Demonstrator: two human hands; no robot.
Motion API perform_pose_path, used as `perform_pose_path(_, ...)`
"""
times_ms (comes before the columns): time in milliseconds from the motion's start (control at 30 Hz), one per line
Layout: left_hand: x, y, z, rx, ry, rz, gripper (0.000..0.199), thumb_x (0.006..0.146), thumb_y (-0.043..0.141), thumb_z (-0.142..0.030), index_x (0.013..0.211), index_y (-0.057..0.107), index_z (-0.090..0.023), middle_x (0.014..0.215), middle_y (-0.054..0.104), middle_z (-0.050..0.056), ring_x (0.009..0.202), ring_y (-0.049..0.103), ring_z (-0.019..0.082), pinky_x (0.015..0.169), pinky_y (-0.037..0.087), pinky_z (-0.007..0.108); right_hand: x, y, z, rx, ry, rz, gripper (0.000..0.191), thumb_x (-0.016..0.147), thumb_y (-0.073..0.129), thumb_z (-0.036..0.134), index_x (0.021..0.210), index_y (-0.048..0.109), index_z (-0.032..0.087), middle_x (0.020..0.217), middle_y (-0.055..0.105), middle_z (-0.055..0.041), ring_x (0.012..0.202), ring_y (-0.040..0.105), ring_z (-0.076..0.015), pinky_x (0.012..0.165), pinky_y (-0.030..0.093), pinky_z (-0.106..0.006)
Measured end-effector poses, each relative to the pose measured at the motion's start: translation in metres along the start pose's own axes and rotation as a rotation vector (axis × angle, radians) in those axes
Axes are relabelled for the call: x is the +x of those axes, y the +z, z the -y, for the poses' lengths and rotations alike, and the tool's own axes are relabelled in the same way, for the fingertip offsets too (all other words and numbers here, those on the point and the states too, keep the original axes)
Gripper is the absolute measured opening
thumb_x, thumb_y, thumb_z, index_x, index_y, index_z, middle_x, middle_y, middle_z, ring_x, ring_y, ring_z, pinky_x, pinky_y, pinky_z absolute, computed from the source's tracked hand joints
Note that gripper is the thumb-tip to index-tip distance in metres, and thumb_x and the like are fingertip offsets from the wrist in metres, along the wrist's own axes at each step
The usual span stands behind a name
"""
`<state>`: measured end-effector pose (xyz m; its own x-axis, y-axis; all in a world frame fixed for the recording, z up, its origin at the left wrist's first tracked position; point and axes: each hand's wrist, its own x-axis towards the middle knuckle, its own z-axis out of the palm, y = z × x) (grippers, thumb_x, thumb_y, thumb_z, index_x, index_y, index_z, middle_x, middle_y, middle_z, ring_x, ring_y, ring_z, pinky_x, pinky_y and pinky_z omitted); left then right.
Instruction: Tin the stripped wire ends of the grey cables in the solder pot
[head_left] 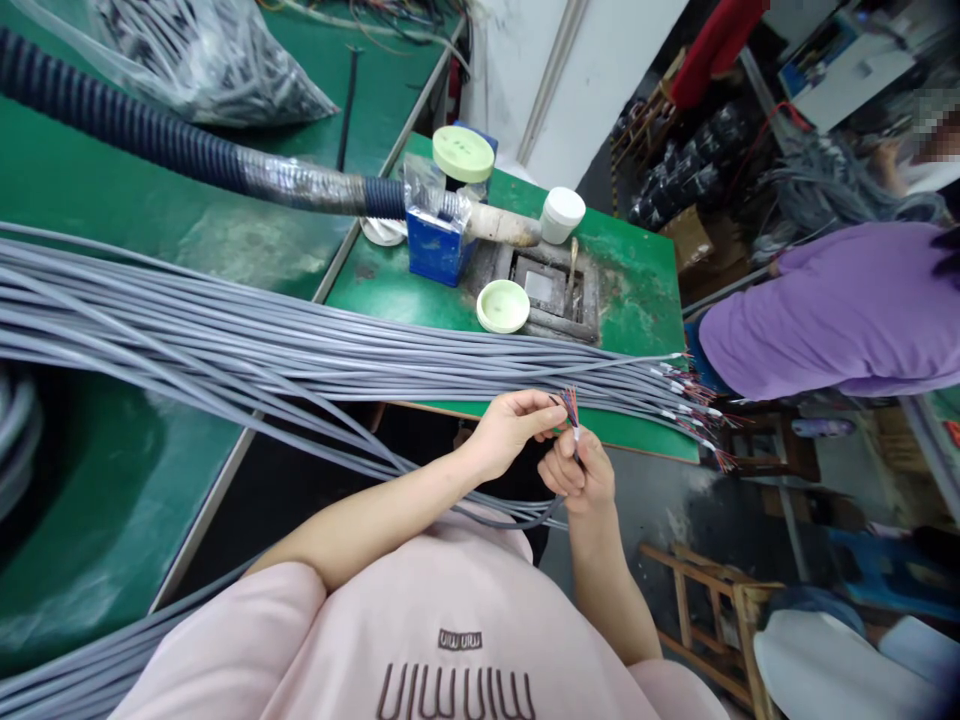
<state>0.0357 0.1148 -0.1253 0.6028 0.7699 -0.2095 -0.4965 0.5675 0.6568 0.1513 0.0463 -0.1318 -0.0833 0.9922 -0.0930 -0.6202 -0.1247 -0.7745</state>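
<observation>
In front of my chest, my right hand (579, 472) is closed around the end of a grey cable (546, 517). Its thin coloured wires (571, 403) fan upward out of the white-wrapped end. My left hand (523, 425) pinches at these wires from the left, thumb and forefinger together. Just beyond both hands, a long bundle of grey cables (337, 350) lies across the bench, its stripped ends (694, 410) showing red and dark wires at the right edge.
A solder pot (547, 285) is set in the green bench (645, 280), with a pale green dish (503, 305), a white jar (562, 212), a blue box (439, 250) and a ribbed hose (300, 185) around it. A person in purple (832, 310) is at the right.
</observation>
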Motion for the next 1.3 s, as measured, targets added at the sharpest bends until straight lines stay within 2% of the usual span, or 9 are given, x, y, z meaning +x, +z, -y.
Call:
perform_pose_path(100, -0.0015, -0.0002, 0.0017, -0.025, -0.008, -0.009, 0.031, 0.059, 0.083, -0.038, 0.066, 0.065, -0.013, 0.064, 0.064, -0.001, 0.055, 0.052, 0.006, 0.056, 0.039, 0.021, 0.0010, 0.0000, -0.0015, -0.002, -0.010, -0.002, 0.025, 0.084, 0.062, 0.042, 0.071, 0.066, 0.021, 0.034, 0.024, 0.0127, 0.025, 0.015, -0.0028, 0.029, 0.025, -0.013)
perform_pose_path(300, -0.0069, 0.0020, 0.0041, -0.008, 0.123, -0.046, 0.026, 0.061, 0.082, -0.033, 0.073, 0.070, -0.014, 0.066, 0.067, 0.000, 0.060, 0.057, 0.008, 0.059, 0.042, 0.021, 0.0028, 0.0005, -0.0047, 0.024, -0.049, 0.034, 0.022, 0.085, 0.061, 0.040, 0.073, 0.066, 0.022, 0.034, 0.024, 0.0129, 0.024, 0.013, -0.0026, 0.027, 0.024, -0.013)
perform_pose_path(400, -0.0084, 0.0031, 0.0030, -0.024, 0.134, -0.038, 0.024, 0.062, 0.082, -0.032, 0.074, 0.071, -0.014, 0.065, 0.068, 0.000, 0.061, 0.058, 0.008, 0.063, 0.043, 0.021, 0.0031, 0.0011, -0.0050, 0.020, -0.054, 0.035, 0.022, 0.085, 0.061, 0.039, 0.072, 0.064, 0.022, 0.034, 0.024, 0.0131, 0.024, 0.014, -0.0028, 0.027, 0.024, -0.013)
perform_pose_path(633, -0.0084, 0.0055, 0.0023, -0.045, 0.090, -0.057, 0.024, 0.060, 0.083, -0.031, 0.073, 0.071, -0.014, 0.064, 0.068, 0.001, 0.058, 0.056, 0.008, 0.061, 0.043, 0.021, 0.0018, 0.0005, -0.0044, -0.020, -0.042, -0.017, 0.028, 0.083, 0.062, 0.045, 0.067, 0.058, 0.021, 0.033, 0.023, 0.0138, 0.023, 0.012, -0.0030, 0.026, 0.023, -0.013)
perform_pose_path(800, -0.0079, 0.0046, 0.0058, -0.034, 0.051, -0.078, 0.022, 0.062, 0.081, -0.031, 0.072, 0.070, -0.014, 0.063, 0.066, -0.001, 0.055, 0.052, 0.006, 0.058, 0.040, 0.020, 0.0007, 0.0006, -0.0059, 0.019, -0.044, 0.018, 0.026, 0.086, 0.060, 0.042, 0.069, 0.061, 0.021, 0.034, 0.023, 0.0132, 0.024, 0.013, -0.0028, 0.026, 0.023, -0.013)
perform_pose_path(900, -0.0056, 0.0044, 0.0061, -0.062, -0.030, -0.080, 0.020, 0.062, 0.079, -0.029, 0.070, 0.069, -0.014, 0.063, 0.064, -0.002, 0.055, 0.051, 0.005, 0.058, 0.038, 0.019, 0.0006, 0.0010, -0.0063, 0.034, -0.044, 0.033, 0.026, 0.086, 0.060, 0.042, 0.070, 0.062, 0.021, 0.034, 0.024, 0.0130, 0.024, 0.013, -0.0027, 0.027, 0.024, -0.013)
perform_pose_path(1033, -0.0022, 0.0061, 0.0027, -0.156, -0.128, -0.037, 0.019, 0.061, 0.078, -0.027, 0.067, 0.066, -0.013, 0.063, 0.062, -0.002, 0.058, 0.053, 0.006, 0.060, 0.039, 0.020, 0.0002, 0.0010, -0.0057, 0.044, -0.042, 0.049, 0.025, 0.085, 0.061, 0.041, 0.070, 0.062, 0.021, 0.034, 0.024, 0.0132, 0.024, 0.013, -0.0027, 0.027, 0.024, -0.013)
perform_pose_path(1300, -0.0010, -0.0009, 0.0040, -0.224, -0.148, 0.108, 0.017, 0.061, 0.074, -0.023, 0.068, 0.066, -0.011, 0.061, 0.058, 0.000, 0.058, 0.052, 0.008, 0.063, 0.039, 0.023, -0.0009, -0.0025, -0.0086, 0.030, -0.012, 0.053, 0.028, 0.082, 0.063, 0.045, 0.067, 0.059, 0.021, 0.032, 0.023, 0.0142, 0.022, 0.011, -0.0031, 0.025, 0.021, -0.014)
